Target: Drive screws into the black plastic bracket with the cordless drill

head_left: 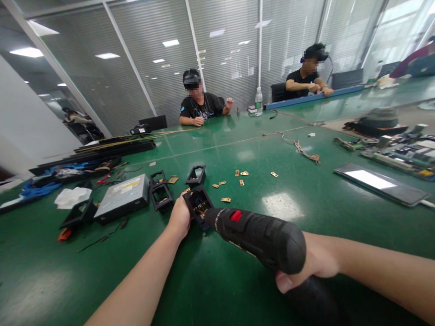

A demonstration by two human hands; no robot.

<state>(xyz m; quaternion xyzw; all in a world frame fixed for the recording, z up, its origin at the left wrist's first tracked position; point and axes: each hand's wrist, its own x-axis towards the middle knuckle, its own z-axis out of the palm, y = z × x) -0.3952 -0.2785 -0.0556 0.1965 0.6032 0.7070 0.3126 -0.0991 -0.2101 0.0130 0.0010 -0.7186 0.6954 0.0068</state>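
On table [42,274], left hand [179,218] clasps near edge of housing [198,203]; right hand [314,263] grips drill [260,234].

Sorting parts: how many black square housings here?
4 small black square housings: one in the left hand, one behind it, two beside the grey metal drive; more may be hidden.

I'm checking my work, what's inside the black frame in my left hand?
Brass-coloured metal parts show inside the black frame. The electric screwdriver covers the rest, so any screw there is hidden.
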